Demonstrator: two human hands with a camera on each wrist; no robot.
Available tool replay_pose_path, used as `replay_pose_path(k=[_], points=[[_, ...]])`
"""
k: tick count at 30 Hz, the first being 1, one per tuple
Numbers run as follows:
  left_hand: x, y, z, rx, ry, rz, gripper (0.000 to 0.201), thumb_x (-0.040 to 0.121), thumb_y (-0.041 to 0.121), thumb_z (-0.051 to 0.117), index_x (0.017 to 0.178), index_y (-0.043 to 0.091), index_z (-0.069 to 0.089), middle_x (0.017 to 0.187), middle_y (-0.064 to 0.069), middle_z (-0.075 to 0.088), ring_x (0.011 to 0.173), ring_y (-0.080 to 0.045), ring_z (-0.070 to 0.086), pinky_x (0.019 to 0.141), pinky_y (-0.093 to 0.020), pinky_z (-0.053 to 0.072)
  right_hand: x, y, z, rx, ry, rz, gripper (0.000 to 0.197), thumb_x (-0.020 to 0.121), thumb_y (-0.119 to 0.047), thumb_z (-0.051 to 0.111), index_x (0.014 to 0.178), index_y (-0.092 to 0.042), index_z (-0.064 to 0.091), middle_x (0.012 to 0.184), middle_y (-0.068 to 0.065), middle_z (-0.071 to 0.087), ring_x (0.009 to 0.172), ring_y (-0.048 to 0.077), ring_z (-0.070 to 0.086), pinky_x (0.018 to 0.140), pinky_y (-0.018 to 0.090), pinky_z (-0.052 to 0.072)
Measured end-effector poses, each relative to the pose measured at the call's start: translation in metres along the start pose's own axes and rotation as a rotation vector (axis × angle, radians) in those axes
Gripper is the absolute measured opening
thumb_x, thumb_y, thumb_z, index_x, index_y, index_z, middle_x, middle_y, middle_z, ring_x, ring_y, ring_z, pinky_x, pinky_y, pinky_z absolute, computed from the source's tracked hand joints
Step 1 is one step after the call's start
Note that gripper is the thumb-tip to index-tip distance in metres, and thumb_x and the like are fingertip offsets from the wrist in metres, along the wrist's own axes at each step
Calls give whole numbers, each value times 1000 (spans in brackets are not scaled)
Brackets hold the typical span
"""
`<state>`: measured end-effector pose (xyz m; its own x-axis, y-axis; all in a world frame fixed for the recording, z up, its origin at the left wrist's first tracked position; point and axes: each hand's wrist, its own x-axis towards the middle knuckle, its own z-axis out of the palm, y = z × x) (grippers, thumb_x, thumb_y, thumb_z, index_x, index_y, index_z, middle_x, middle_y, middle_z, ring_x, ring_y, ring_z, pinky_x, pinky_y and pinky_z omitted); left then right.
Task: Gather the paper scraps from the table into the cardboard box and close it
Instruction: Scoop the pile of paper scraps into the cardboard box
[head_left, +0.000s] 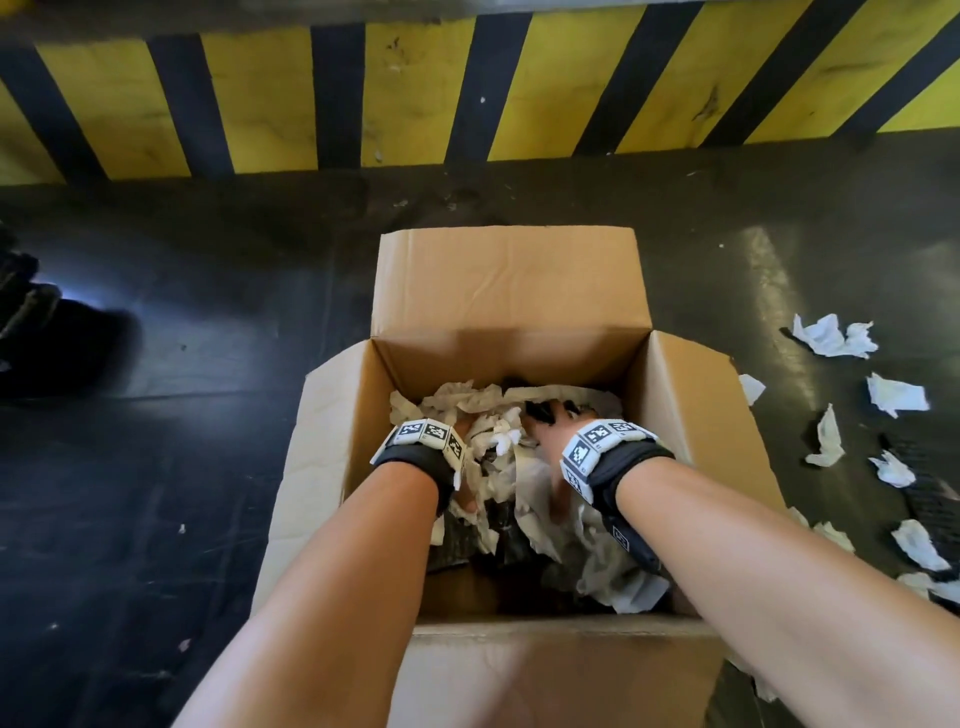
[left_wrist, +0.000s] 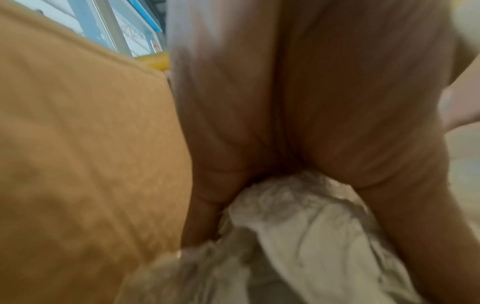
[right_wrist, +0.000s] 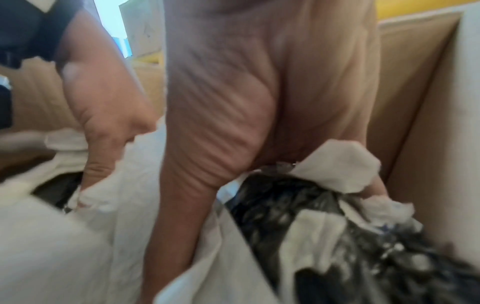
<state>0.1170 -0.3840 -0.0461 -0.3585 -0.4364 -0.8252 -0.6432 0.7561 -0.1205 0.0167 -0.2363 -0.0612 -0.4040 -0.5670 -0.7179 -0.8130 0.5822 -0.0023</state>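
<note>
An open cardboard box (head_left: 509, 280) stands in the middle of the dark table, with a heap of white paper scraps (head_left: 613, 571) inside. Both hands reach down into it. My left hand (head_left: 462, 493) is at the box's left wall (left_wrist: 78, 164); thumb and fingers close round a wad of paper (left_wrist: 298, 226). My right hand (head_left: 548, 439) is in the middle of the heap, its palm (right_wrist: 246, 123) cupped over white scraps (right_wrist: 337, 168) and some black crumpled material (right_wrist: 285, 205). The fingertips of both hands are buried. The wrist views are blurred.
More loose scraps (head_left: 831, 338) (head_left: 896, 395) lie scattered on the table to the right of the box. All box flaps stand open. A yellow and black striped barrier (head_left: 415, 93) runs along the far side. A dark object (head_left: 31, 312) sits at the left edge.
</note>
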Motion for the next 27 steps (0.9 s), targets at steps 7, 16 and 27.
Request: replay_pose_path(k=[7, 16, 27], points=[[-8, 0, -21, -45, 266, 187, 139, 29, 59, 91, 150, 42, 25, 143, -6, 54, 120, -41, 59, 88, -60, 53, -63, 20, -29, 153, 148, -99, 122, 50, -64, 86, 151, -38, 23, 143, 8, 38, 130, 40, 44, 100, 54, 47], [-154, 166, -34, -2, 579, 559, 76, 87, 44, 72, 149, 22, 35, 139, -16, 51, 123, -36, 55, 94, -43, 48, -185, 155, 12, 321, 506, 173, 49, 89, -24, 57, 137, -31, 49, 131, 6, 54, 117, 30, 57, 95, 45, 50], [-188, 373, 92, -61, 328, 875, 77, 85, 44, 75, 149, 22, 38, 142, -9, 53, 132, -29, 51, 107, -40, 45, -257, 334, 214, 441, 189, 531, 110, 67, -41, 86, 152, -38, 17, 154, 13, 25, 137, 49, 33, 106, 59, 39]])
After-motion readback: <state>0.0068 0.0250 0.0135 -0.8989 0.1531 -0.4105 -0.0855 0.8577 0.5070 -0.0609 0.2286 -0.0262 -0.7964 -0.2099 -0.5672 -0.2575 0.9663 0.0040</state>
